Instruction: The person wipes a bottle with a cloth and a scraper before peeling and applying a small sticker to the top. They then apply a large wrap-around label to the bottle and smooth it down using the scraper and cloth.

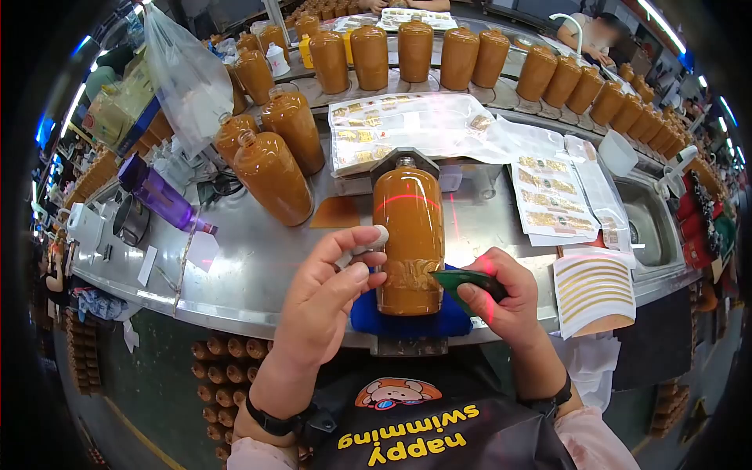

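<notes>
A glossy brown bottle (pixel 407 223) lies in front of me, its neck toward a dark holder (pixel 384 166) and its base over a blue cloth (pixel 368 317). Red laser lines cross it. Near its base is a patterned gold decal (pixel 409 274). My right hand (pixel 509 301) grips a dark green scraper (pixel 466 279), its tip against the bottle's right side at the decal. On the other side, my left hand (pixel 323 294) has its fingers curved and apart beside the bottle, with pale covers on some fingertips. Nothing shows clearly in it.
Several brown bottles (pixel 274 176) stand at left, with a row (pixel 415 51) behind. Decal sheets (pixel 556 196) lie back and right, near a sheet of gold strips (pixel 597 290) and a sink (pixel 650 227). A purple bottle (pixel 160 196) leans left. Co-workers sit across.
</notes>
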`<state>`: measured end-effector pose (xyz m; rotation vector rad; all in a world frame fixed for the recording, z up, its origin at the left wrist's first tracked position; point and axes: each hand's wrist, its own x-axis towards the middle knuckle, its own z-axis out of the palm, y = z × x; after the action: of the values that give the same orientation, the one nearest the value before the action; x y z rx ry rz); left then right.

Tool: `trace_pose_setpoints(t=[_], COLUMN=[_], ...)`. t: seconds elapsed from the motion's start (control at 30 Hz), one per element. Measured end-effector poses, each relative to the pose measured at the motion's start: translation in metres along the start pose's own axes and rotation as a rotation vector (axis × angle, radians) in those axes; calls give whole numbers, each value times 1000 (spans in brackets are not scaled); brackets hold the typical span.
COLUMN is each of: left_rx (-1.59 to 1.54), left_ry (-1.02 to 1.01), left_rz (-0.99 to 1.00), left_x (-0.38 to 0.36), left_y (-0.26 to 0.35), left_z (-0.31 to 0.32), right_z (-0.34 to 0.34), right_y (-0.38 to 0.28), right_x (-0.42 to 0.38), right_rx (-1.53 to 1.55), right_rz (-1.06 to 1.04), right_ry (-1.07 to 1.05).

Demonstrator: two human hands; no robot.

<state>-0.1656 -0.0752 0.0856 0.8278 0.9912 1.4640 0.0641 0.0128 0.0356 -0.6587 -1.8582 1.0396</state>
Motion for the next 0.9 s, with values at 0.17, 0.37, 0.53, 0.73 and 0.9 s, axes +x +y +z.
trace_pose_setpoints(t=[0.17,0.37,0.53,0.73,0.9], left_rx=[14,13,17,39,211], left_ry=[22,15,14,62,45], left_rz=[13,10,-8,-26,-23], left_x=[-1,-3,-2,2,10], left_y=[0,0,-2,-10,-41], left_z=[-1,-1,-2,-9,-28], right_z=[0,2,1,1,1], right_y=[-3,-3,-2,0,1], right_x=[-1,-1,0,-2,-2], right_rx=[-13,-11,-16,-8,-8], right_rz=[2,4,-3,10,9], right_ry=[-11,-11,-10,-7,-5])
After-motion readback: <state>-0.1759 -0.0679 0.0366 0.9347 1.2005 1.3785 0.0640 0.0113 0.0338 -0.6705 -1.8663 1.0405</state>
